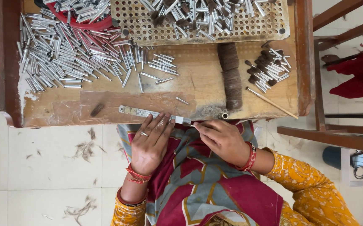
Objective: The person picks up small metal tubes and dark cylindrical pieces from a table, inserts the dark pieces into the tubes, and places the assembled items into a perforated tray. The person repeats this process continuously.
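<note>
We rest our left hand (150,144) flat, fingers (161,124) spread apart, their tips pressing a thin metal strip (148,112) at the near edge of the wooden table (198,67). Our right hand (221,140) has its fingers drawn together, pinched on something small just beside the strip's right end; what it is we cannot tell. Beyond our left fingertips, well apart, lies a spread of silver metal tubes (72,54) over worn, scuffed wood. Beyond the right fingers stands a bundle of dark hair (231,75), with finished brush heads (267,69) further right and a perforated tray (198,21) at the far edge. Below the table, pale floor tiles (43,167) carry scattered hair clippings (85,148).
</note>
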